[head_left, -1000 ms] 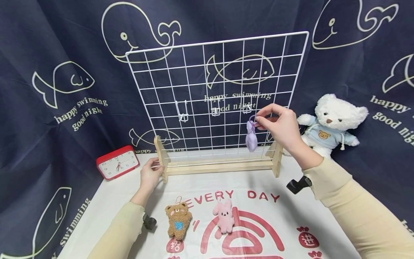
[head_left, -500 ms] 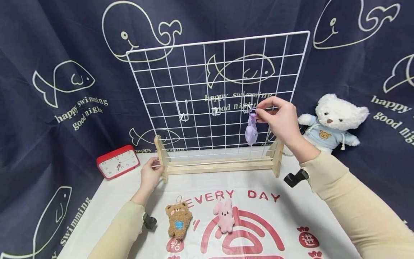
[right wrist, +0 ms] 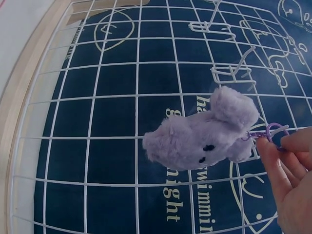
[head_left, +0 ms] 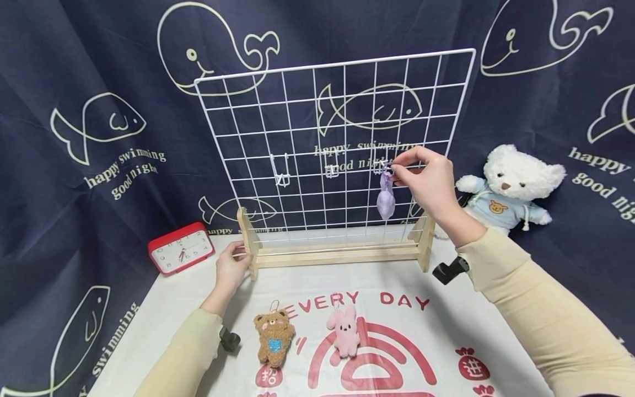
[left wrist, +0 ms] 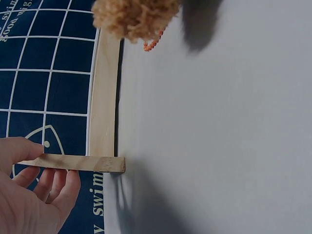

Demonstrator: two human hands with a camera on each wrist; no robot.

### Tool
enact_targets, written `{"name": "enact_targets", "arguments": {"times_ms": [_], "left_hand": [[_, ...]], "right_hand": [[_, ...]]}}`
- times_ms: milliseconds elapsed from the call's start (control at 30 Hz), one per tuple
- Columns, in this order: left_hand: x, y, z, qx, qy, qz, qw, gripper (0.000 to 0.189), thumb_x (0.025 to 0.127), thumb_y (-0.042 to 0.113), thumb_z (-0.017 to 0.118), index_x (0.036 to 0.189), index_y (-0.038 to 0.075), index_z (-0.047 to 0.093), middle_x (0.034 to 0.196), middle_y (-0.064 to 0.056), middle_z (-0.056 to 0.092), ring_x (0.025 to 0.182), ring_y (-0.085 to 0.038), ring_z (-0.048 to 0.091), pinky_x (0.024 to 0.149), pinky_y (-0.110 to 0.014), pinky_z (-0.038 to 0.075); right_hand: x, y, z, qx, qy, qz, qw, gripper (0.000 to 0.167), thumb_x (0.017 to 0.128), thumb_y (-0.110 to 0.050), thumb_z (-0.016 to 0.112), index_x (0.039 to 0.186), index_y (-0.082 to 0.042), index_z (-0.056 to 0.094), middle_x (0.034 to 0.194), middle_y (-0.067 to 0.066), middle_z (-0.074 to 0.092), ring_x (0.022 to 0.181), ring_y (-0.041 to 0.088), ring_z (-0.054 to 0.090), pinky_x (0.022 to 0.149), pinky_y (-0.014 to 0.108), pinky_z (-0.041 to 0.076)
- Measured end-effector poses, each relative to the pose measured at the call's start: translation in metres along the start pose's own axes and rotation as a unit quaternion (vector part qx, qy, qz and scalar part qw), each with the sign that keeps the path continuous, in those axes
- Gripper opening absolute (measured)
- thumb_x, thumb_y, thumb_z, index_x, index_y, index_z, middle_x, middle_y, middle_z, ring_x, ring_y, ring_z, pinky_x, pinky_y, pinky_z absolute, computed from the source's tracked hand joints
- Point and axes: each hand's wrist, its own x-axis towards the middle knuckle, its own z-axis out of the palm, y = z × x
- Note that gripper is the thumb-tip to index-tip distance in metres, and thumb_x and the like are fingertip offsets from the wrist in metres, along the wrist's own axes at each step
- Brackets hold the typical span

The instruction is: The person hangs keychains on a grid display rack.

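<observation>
My right hand [head_left: 429, 179] pinches the purple ring [right wrist: 274, 136] of a light purple plush bunny keychain [head_left: 386, 204]. The bunny hangs in front of the white wire grid [head_left: 344, 65], at its rightmost hook [head_left: 382, 164]. In the right wrist view, the ring overlaps the hook's tip, and the bunny's dark eyes show. My left hand [head_left: 232, 269] grips the left wooden upright [left wrist: 97, 163] of the grid's stand, thumb on one side and fingers on the other. A brown plush bear [head_left: 274, 337] and a pink plush bunny [head_left: 345, 332] lie on the table.
Two more white hooks, a left one [head_left: 281, 173] and a middle one [head_left: 331, 170], sit on the grid. A red alarm clock [head_left: 181, 249] stands at left; a white teddy bear [head_left: 511, 184] sits at right. A dark patterned curtain [head_left: 124, 44] hangs behind.
My right hand has raised the purple bunny and brought its ring up to the rightmost hook, moving only slightly in the last half second. The left hand has stayed on the upright.
</observation>
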Motion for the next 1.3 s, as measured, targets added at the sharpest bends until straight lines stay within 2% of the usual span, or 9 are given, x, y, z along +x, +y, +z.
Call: {"name": "enact_targets", "arguments": {"times_ms": [167, 333, 467, 633, 833, 967, 1133, 1200, 1300], "left_hand": [[0.001, -0.002, 0.000, -0.002, -0.001, 0.001, 1.0000, 0.041, 0.088, -0.007, 0.067, 0.128, -0.006, 0.062, 0.117, -0.029, 0.067, 0.106, -0.042, 0.068, 0.092, -0.039, 0.060], [0.002, -0.003, 0.001, -0.004, 0.001, 0.004, 1.0000, 0.040, 0.087, -0.007, 0.067, 0.127, -0.006, 0.062, 0.116, -0.029, 0.068, 0.106, -0.042, 0.068, 0.092, -0.039, 0.060], [0.002, -0.003, 0.001, -0.004, 0.002, 0.004, 1.0000, 0.040, 0.087, -0.007, 0.067, 0.127, -0.005, 0.063, 0.116, -0.028, 0.068, 0.105, -0.042, 0.068, 0.091, -0.040, 0.060], [0.000, 0.000, 0.000, -0.002, 0.002, 0.002, 1.0000, 0.039, 0.088, -0.006, 0.067, 0.127, -0.005, 0.063, 0.116, -0.028, 0.068, 0.106, -0.041, 0.068, 0.092, -0.041, 0.060], [0.000, 0.000, 0.001, 0.003, 0.005, 0.000, 1.0000, 0.040, 0.088, -0.006, 0.067, 0.127, -0.005, 0.062, 0.115, -0.028, 0.068, 0.105, -0.042, 0.068, 0.092, -0.041, 0.060], [0.001, -0.001, 0.001, -0.001, 0.004, 0.000, 1.0000, 0.040, 0.088, -0.006, 0.067, 0.127, -0.005, 0.063, 0.115, -0.028, 0.068, 0.105, -0.041, 0.068, 0.093, -0.041, 0.059], [0.001, -0.002, 0.001, -0.004, 0.002, 0.000, 1.0000, 0.040, 0.088, -0.006, 0.068, 0.127, -0.005, 0.063, 0.115, -0.028, 0.068, 0.106, -0.041, 0.068, 0.092, -0.038, 0.060], [0.001, -0.002, 0.001, -0.005, 0.001, 0.000, 1.0000, 0.040, 0.088, -0.006, 0.068, 0.127, -0.005, 0.063, 0.115, -0.028, 0.068, 0.106, -0.041, 0.068, 0.091, -0.037, 0.060], [0.001, -0.002, 0.000, -0.004, 0.001, -0.001, 1.0000, 0.040, 0.088, -0.007, 0.068, 0.128, -0.005, 0.063, 0.115, -0.027, 0.068, 0.106, -0.040, 0.068, 0.090, -0.036, 0.060]], "right_hand": [[0.001, 0.000, 0.001, -0.007, 0.013, -0.003, 0.9999, 0.008, 0.088, 0.006, 0.071, 0.090, -0.002, 0.073, 0.080, -0.001, 0.071, 0.062, 0.006, 0.071, 0.062, 0.025, 0.062], [0.001, 0.000, 0.002, -0.016, 0.015, 0.001, 0.9998, 0.006, 0.088, 0.005, 0.072, 0.093, 0.002, 0.072, 0.079, -0.007, 0.071, 0.062, 0.007, 0.072, 0.062, 0.025, 0.062], [0.001, 0.001, 0.004, -0.020, 0.013, 0.002, 0.9997, 0.007, 0.088, 0.004, 0.072, 0.095, 0.005, 0.072, 0.082, 0.001, 0.072, 0.063, 0.005, 0.071, 0.064, 0.028, 0.063], [0.001, 0.002, 0.006, -0.050, 0.013, 0.001, 0.9987, 0.009, 0.089, 0.000, 0.074, 0.096, 0.006, 0.072, 0.089, 0.017, 0.073, 0.064, -0.003, 0.068, 0.064, 0.018, 0.061], [0.002, 0.006, 0.008, -0.115, 0.024, -0.008, 0.9931, 0.008, 0.089, -0.008, 0.076, 0.093, -0.002, 0.074, 0.089, 0.013, 0.075, 0.065, -0.011, 0.061, 0.064, 0.007, 0.051], [0.003, 0.010, 0.009, -0.134, 0.031, -0.016, 0.9903, 0.006, 0.088, -0.008, 0.076, 0.093, -0.005, 0.076, 0.088, 0.011, 0.075, 0.066, -0.008, 0.059, 0.068, 0.010, 0.048], [0.005, 0.012, 0.011, -0.131, 0.031, -0.018, 0.9908, 0.006, 0.087, -0.007, 0.076, 0.093, -0.003, 0.075, 0.085, 0.010, 0.075, 0.064, -0.009, 0.057, 0.083, 0.021, 0.043], [0.005, 0.013, 0.011, -0.126, 0.028, -0.017, 0.9915, 0.007, 0.088, -0.006, 0.076, 0.093, -0.002, 0.075, 0.086, 0.011, 0.075, 0.065, -0.009, 0.057, 0.083, 0.020, 0.043], [0.003, 0.013, 0.011, -0.126, 0.023, -0.012, 0.9917, 0.008, 0.089, -0.006, 0.076, 0.095, -0.002, 0.074, 0.089, 0.011, 0.075, 0.067, -0.009, 0.059, 0.071, 0.015, 0.046]]}}
